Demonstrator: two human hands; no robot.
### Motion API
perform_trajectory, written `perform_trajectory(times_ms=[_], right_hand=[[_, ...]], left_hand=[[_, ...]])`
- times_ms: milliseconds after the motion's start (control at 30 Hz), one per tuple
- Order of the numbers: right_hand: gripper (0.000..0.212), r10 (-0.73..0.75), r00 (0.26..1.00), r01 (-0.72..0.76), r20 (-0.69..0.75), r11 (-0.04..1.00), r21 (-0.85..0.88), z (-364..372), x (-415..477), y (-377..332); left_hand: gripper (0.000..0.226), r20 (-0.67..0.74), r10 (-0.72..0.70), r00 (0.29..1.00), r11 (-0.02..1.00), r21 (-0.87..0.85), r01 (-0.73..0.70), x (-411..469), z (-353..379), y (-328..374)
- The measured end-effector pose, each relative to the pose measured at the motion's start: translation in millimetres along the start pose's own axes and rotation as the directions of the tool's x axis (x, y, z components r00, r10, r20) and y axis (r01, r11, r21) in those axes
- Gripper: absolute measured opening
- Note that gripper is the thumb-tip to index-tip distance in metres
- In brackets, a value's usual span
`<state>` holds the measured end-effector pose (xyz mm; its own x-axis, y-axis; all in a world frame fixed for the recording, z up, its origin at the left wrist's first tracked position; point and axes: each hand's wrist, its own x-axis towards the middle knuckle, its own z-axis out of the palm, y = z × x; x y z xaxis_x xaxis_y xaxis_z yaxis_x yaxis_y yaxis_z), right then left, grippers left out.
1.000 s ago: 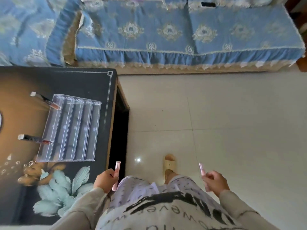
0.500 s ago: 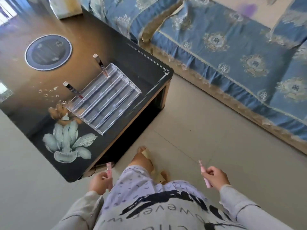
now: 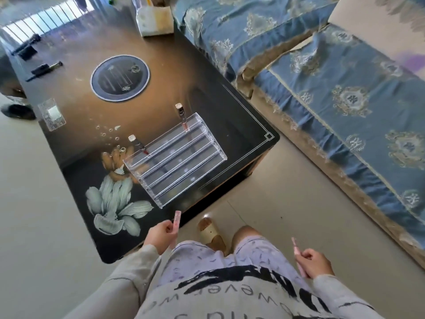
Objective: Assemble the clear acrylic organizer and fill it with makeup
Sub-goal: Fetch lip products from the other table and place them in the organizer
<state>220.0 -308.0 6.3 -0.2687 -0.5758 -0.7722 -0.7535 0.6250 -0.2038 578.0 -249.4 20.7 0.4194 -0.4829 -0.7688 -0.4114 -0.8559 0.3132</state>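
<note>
A clear acrylic stepped organizer (image 3: 177, 157) stands on the dark glass coffee table (image 3: 241, 125), near its right end. Two lip gloss tubes stand upright in its top row, one at the far end (image 3: 182, 116) and one at the near end (image 3: 137, 144). My left hand (image 3: 161, 234) is shut on a pink makeup tube (image 3: 176, 223), low by the table's near corner. My right hand (image 3: 314, 263) is shut on a second pink tube (image 3: 297, 255), over the floor to the right of my legs. Both hands are well apart from the organizer.
A round dark mat (image 3: 120, 77), a small clear case (image 3: 51, 114), dark makeup sticks (image 3: 44, 68) and a white box (image 3: 154, 19) sit farther along the table. A blue patterned sofa (image 3: 333, 93) runs along the right. Tiled floor (image 3: 287, 203) lies between them.
My view has swung left and nearer, bringing more of the table into sight. Both hands keep hold of their pink tubes, and the left one has risen toward the table's near corner.
</note>
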Motion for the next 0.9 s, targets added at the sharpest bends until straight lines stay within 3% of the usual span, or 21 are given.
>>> perform_trajectory(times_ms=[233,467,633,767,900], right_hand=[[0.024,-0.136,0.988,0.143,0.067,0.981,-0.128,-15,34,-70],[0.035,-0.306,0.933,0.345,0.191,0.911,-0.227,-32,69,-153],[0.036,-0.383,0.883,0.453,0.271,0.846,-0.280,-46,91,-202],[0.032,-0.409,0.837,0.527,0.363,0.781,-0.336,-49,99,-226],[0.025,-0.506,0.786,0.610,0.356,0.730,-0.310,-43,95,-250]], left_hand=[[0.009,-0.077,-0.039,0.996,0.988,-0.150,0.027,14,-17,24],[0.016,-0.066,-0.260,0.963,0.917,-0.328,0.225,-3,11,7],[0.037,-0.054,-0.414,0.909,0.816,-0.465,0.344,-17,42,4],[0.029,-0.082,-0.437,0.896,0.767,-0.554,0.324,-15,47,19],[0.020,-0.109,-0.396,0.912,0.709,-0.667,0.228,-3,36,35]])
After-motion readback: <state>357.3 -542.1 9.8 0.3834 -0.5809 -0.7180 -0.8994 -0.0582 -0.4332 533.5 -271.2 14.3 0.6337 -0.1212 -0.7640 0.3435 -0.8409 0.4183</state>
